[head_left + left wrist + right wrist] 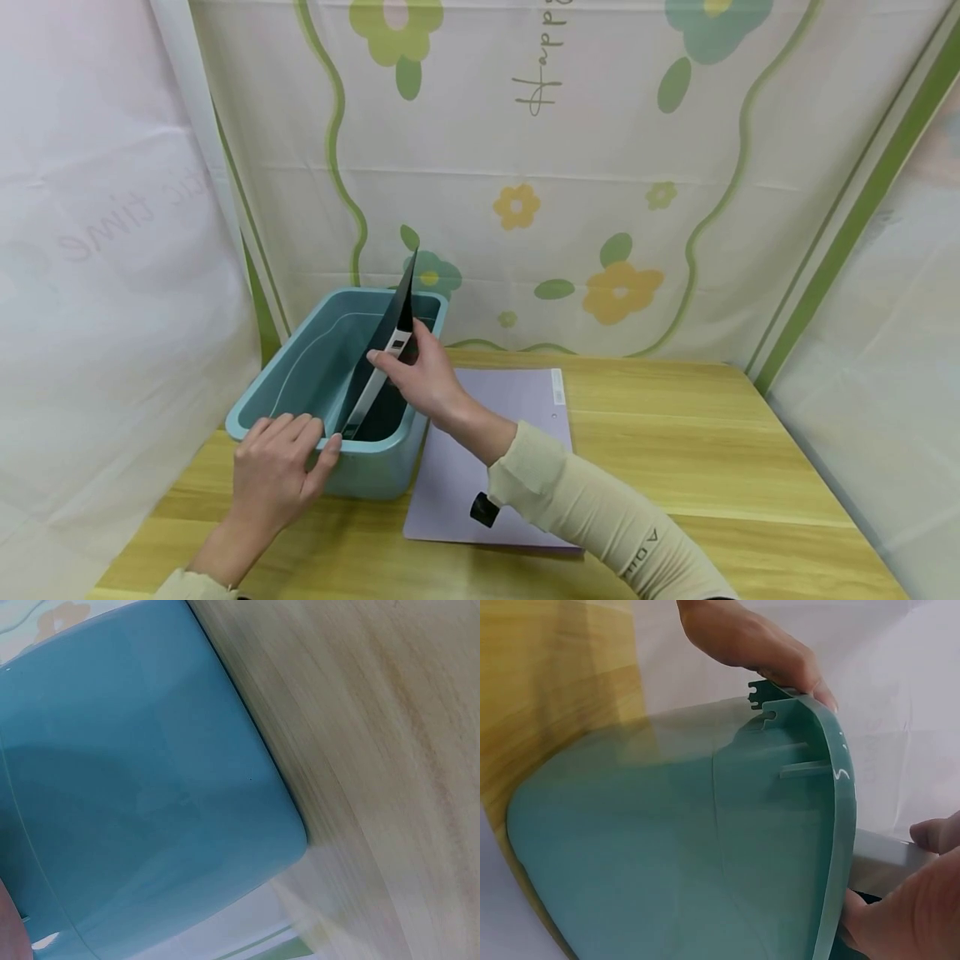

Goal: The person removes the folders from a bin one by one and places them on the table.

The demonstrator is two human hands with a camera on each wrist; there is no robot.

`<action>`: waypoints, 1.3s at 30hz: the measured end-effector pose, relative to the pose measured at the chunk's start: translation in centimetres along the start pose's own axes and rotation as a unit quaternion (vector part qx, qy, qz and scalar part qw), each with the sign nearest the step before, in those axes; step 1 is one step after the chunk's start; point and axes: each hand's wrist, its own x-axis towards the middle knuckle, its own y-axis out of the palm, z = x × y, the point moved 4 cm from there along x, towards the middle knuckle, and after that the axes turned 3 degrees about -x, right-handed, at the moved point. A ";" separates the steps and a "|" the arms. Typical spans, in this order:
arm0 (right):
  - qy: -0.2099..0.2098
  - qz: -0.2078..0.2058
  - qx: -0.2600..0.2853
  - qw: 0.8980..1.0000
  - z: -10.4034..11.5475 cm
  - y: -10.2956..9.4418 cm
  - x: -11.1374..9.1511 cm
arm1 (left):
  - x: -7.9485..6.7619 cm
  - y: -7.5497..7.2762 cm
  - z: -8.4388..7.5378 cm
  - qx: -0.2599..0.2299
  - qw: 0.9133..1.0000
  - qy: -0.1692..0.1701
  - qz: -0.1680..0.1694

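Observation:
A teal plastic bin (367, 471) stands at the left of the table. My left hand (277, 467) grips its near rim, fingers curled over the edge. A black file folder (390, 321) with a pale spine strip and label tilts upright inside the bin, its top rising above the rim. My right hand (423, 375) pinches the folder along its spine, thumb on the near side. In the right wrist view the pale spine (885, 859) shows between thumb and fingers. The folder's lower part is hidden in the bin. The left wrist view shows mostly the bin's outer wall (165, 787).
A lavender folder (480, 467) with a white label lies flat on the wooden table (675, 467), right of the bin and partly under the right forearm. A small black object (484, 509) shows beside the right sleeve. Floral-printed curtains (570, 167) close off the back and sides.

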 end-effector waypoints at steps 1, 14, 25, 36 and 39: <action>0.002 -0.001 -0.003 1.000 0.0 0.0 -0.1 | 0.0 0.0 0.0 0.000 1.000 0.000 -0.001; 0.034 -0.012 0.015 0.999 0.0 0.1 -0.7 | 0.0 0.0 -0.1 -0.001 1.000 0.000 -0.001; 0.050 -0.028 0.057 0.997 -0.3 -0.3 -0.5 | -0.2 0.1 0.0 0.001 1.000 -0.003 0.005; 0.039 -0.046 0.127 0.990 0.1 -1.2 -0.3 | -0.1 0.1 0.0 0.003 1.000 -0.003 0.004; 0.033 -0.047 0.139 0.989 0.2 -1.3 -0.3 | -0.1 0.1 0.0 0.002 1.000 -0.002 -0.001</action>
